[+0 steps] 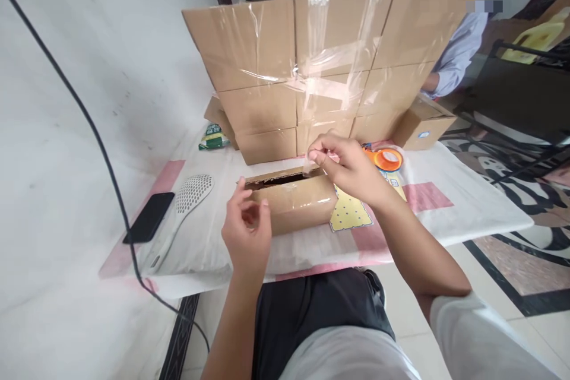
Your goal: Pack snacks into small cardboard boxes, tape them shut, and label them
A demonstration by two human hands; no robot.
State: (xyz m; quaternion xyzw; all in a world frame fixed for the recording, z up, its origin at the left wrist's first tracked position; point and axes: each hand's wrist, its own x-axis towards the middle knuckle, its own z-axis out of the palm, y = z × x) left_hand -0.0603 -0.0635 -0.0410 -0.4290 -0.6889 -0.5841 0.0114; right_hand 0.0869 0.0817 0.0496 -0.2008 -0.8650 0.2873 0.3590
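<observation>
A small cardboard box (298, 205) lies on the table in front of me, with a dark gap along its top and clear tape on its side. At the box's left end is my left hand (247, 219), its fingers curved and apart with nothing between them. Over the right end, my right hand (341, 163) pinches a strip of clear tape (308, 167) between thumb and finger. Behind the box stands a wall of taped cardboard boxes (296, 83).
A phone (149, 218) and a perforated ladle (194, 193) lie left. Right are a yellow card (350, 212), an orange tape roll (388, 160) and an open box (423, 124). A black cable (95, 130) hangs at left. Another person's sleeve (463, 50) shows behind.
</observation>
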